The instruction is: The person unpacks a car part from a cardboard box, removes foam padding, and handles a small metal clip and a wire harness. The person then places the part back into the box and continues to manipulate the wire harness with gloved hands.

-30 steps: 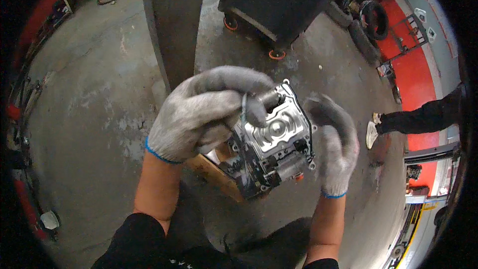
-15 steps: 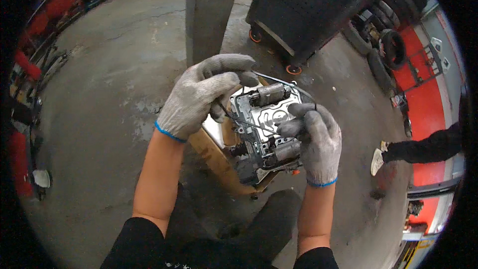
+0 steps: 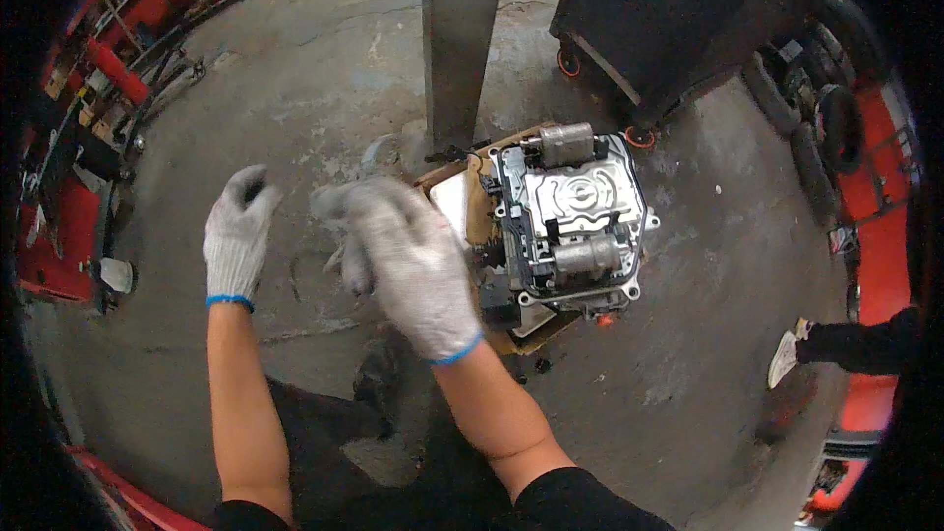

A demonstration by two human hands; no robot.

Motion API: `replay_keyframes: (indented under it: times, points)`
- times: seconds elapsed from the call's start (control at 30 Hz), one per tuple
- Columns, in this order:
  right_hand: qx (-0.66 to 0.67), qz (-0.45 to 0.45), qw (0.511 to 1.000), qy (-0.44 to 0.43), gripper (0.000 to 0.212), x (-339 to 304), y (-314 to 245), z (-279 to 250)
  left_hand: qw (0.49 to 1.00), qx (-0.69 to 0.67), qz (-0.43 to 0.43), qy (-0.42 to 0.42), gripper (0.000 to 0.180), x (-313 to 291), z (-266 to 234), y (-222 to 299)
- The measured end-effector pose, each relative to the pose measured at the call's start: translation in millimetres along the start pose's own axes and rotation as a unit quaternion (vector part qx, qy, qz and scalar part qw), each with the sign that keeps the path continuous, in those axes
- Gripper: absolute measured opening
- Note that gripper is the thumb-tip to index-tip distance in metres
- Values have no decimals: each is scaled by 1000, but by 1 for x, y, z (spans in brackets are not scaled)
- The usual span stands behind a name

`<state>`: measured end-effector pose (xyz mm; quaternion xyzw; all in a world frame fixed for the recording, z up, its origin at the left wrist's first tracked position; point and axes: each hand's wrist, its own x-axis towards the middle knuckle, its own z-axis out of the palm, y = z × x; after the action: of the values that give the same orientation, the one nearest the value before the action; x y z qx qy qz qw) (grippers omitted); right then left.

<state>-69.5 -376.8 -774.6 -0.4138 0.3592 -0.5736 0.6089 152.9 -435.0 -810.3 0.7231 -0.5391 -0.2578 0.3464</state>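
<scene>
My left hand [image 3: 239,236], in a grey-white knit glove with a blue cuff, is raised over the floor at left. Its thumb and fingers look apart, and nothing shows between them. My right hand [image 3: 408,270], gloved alike, is smeared by motion left of a silver-and-black mechatronic unit [image 3: 580,192]. Whether its fingers hold anything cannot be made out. The unit has two metal cylinders and a stamped plate, and neither hand touches it. A dark line follows its right edge; I cannot tell if this is the thin loop seen earlier.
A cardboard piece [image 3: 482,206] lies under the unit's left side. Behind it stand a grey post [image 3: 462,49] and a dark wheeled cabinet [image 3: 678,15]. Tyres [image 3: 816,138] line the right wall. A person's leg [image 3: 855,344] extends in from the right.
Both hands have moved left, away from above the unit. The thin dark loop they held stretched between them is no longer visible in them. The view has shifted, so the unit appears farther right.
</scene>
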Motion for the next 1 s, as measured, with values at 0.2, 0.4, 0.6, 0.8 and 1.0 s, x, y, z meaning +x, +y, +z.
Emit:
replay_keyframes:
  times: [0.2,0.4,0.6,0.8,1.0]
  points:
    - [-161,-20,982,-94,25,-7,25,19,958,-169,183,-139,62,-73,-24,34]
    - [-171,24,976,-135,22,-16,6,32,984,-43,95,-147,27,-95,-69,56]
    - [-220,-72,962,-147,27,-33,49,26,969,-157,139,-129,34,-89,-63,39]
    - [-156,72,974,-151,23,-35,13,18,942,-30,105,-318,36,-77,-51,35]
    - [-149,75,983,-79,28,-35,1,13,943,-143,71,-293,24,-50,-68,42]
